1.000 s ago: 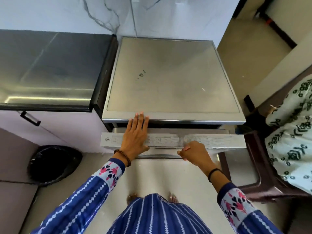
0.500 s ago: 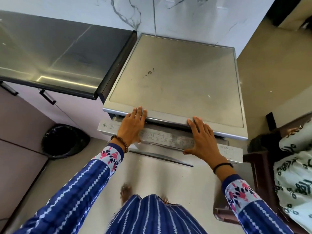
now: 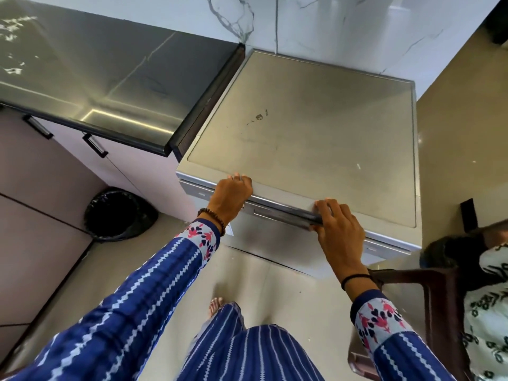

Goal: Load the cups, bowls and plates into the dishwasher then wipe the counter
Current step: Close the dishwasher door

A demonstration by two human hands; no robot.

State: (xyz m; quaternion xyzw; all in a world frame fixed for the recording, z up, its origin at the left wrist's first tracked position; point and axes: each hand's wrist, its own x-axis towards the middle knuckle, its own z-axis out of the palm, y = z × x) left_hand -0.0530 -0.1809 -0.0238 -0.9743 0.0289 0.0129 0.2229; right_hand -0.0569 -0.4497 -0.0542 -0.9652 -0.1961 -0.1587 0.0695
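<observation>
Head view, looking down: the dishwasher (image 3: 316,127) stands against the marble wall, just right of the dark tabletop (image 3: 110,78), and its flat top is bare apart from a small stain. The door (image 3: 264,240) looks closed or all but closed against the body; the angle is too steep to see a gap. The left hand (image 3: 233,193) sits at the door's upper lip, fingers curled over the front edge. The right hand (image 3: 339,229) lies across the far end of the handle (image 3: 286,214), fingers fairly straight and reaching onto the top, pressing rather than gripping; I cannot tell if the thumb hooks under the bar. No cups, bowls or plates are in sight, so they are presumably inside.

The door is probably stiff and fairly heavy, hinged low. The smooth metal bar looks like the surest hold, taken near its middle so the door swings evenly. A black-lined bin (image 3: 118,213) sits on the floor at left, and a brown chair (image 3: 439,298) at right.
</observation>
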